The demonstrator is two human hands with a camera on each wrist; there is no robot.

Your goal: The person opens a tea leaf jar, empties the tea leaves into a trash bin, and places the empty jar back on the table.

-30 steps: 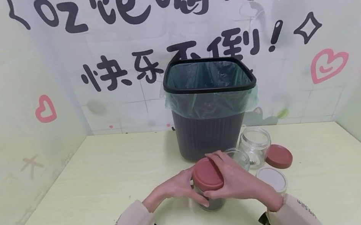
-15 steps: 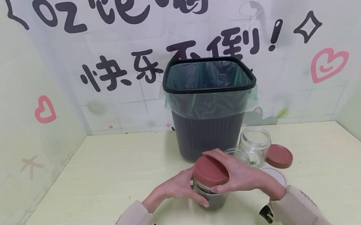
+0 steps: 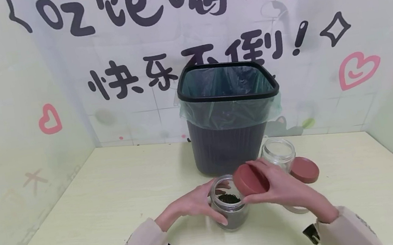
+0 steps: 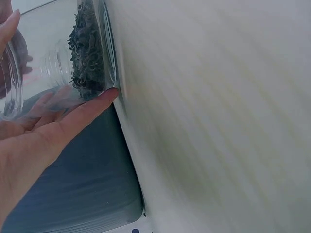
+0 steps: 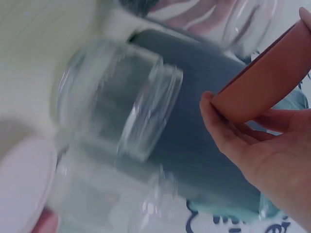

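In the head view my left hand (image 3: 194,202) grips the side of an upright, uncapped glass jar (image 3: 234,219). Dark, curly dried leaves (image 4: 87,53) that look like tea lie in its bottom, plain to see in the left wrist view. My right hand (image 3: 280,184) holds a red lid (image 3: 248,180) by its edge, tilted, just right of the jar's mouth. Thumb and fingers stand on opposite sides of that lid in the right wrist view. A second glass jar (image 5: 112,92) stands near my right hand, mostly covered by it in the head view.
A dark bin (image 3: 226,147) with a green liner stands at the back, close behind the jars. Another clear jar (image 3: 279,150) and a second red lid (image 3: 304,170) are to the right. A white lid (image 5: 24,182) lies below my right forearm.
My right hand has lifted the red lid off the jar and carried it to the right, uncovering the leaves. My left hand has stayed in place on the jar.
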